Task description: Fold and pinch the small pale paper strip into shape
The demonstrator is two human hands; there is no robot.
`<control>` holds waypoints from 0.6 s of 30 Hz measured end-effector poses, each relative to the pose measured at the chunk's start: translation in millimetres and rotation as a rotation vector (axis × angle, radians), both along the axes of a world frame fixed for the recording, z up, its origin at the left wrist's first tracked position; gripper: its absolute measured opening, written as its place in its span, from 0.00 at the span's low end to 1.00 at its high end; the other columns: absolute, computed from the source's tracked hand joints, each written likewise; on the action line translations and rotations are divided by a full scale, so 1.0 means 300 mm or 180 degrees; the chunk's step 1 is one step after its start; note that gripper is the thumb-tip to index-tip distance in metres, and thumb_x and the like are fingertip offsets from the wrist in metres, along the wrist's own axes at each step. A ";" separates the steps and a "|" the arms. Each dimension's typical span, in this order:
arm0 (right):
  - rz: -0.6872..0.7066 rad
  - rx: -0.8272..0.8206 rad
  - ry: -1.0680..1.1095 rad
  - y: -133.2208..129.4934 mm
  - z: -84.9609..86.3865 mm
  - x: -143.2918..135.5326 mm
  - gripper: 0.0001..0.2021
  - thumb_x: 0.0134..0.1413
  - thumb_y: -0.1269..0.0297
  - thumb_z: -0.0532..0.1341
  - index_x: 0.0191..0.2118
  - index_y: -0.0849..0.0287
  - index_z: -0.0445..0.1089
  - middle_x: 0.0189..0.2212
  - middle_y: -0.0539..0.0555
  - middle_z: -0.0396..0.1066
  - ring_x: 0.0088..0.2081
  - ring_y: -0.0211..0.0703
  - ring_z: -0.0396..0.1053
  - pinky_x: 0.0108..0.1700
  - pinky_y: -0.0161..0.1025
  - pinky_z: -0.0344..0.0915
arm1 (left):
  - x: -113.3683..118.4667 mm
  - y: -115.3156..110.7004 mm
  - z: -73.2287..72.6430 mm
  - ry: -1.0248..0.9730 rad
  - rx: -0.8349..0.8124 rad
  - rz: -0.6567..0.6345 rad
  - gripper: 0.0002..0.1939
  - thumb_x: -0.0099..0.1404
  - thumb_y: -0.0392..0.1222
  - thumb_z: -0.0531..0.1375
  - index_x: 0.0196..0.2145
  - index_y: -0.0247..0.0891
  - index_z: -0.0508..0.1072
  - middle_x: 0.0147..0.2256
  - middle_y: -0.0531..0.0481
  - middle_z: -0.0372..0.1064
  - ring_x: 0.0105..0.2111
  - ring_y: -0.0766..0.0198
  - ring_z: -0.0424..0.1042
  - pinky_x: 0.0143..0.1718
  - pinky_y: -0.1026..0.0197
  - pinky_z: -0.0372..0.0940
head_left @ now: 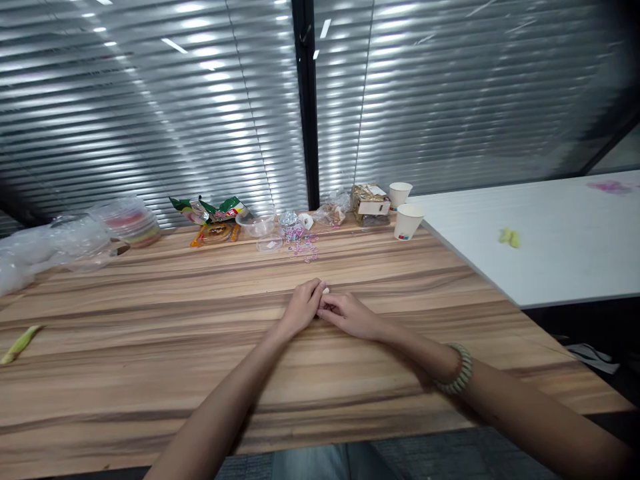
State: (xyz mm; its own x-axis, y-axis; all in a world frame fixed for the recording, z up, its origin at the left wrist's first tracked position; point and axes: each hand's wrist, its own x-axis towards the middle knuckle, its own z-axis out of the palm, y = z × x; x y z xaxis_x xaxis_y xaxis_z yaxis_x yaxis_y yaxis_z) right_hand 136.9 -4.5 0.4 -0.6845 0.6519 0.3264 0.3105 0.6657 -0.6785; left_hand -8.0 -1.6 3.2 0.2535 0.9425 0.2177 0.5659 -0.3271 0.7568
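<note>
Between both fingertips' grip, small white piece point(326, 290)

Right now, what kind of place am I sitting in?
Probably an office or meeting room: glass partition walls with closed blinds, a long wooden table beside a white table, and paper cups with snack packets at the far edge.

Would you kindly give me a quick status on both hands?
Left hand and right hand together on wooden table, pinching small white piece. Nothing in the way.
</note>
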 end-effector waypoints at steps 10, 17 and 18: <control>0.0003 0.0023 0.0023 0.002 -0.002 -0.001 0.05 0.53 0.72 0.53 0.28 0.61 0.63 0.25 0.50 0.66 0.27 0.38 0.61 0.31 0.33 0.55 | -0.002 0.001 -0.004 0.0015 0.0052 -0.0027 0.18 0.65 0.45 0.43 0.20 0.37 0.57 0.20 0.56 0.56 0.23 0.68 0.56 0.27 0.65 0.50; 0.0000 -0.0020 0.0010 0.000 -0.004 0.001 0.05 0.53 0.72 0.53 0.29 0.61 0.64 0.25 0.50 0.66 0.27 0.37 0.61 0.31 0.32 0.55 | -0.002 0.000 -0.006 -0.0001 0.0022 -0.0032 0.18 0.65 0.45 0.43 0.20 0.37 0.57 0.20 0.55 0.56 0.23 0.68 0.56 0.26 0.65 0.50; -0.0001 -0.0021 0.0011 0.000 -0.003 0.000 0.04 0.53 0.72 0.53 0.29 0.61 0.64 0.25 0.50 0.66 0.27 0.37 0.61 0.31 0.32 0.56 | -0.002 0.000 -0.006 -0.0002 0.0022 -0.0033 0.18 0.65 0.45 0.43 0.21 0.37 0.58 0.20 0.55 0.56 0.23 0.68 0.56 0.26 0.65 0.50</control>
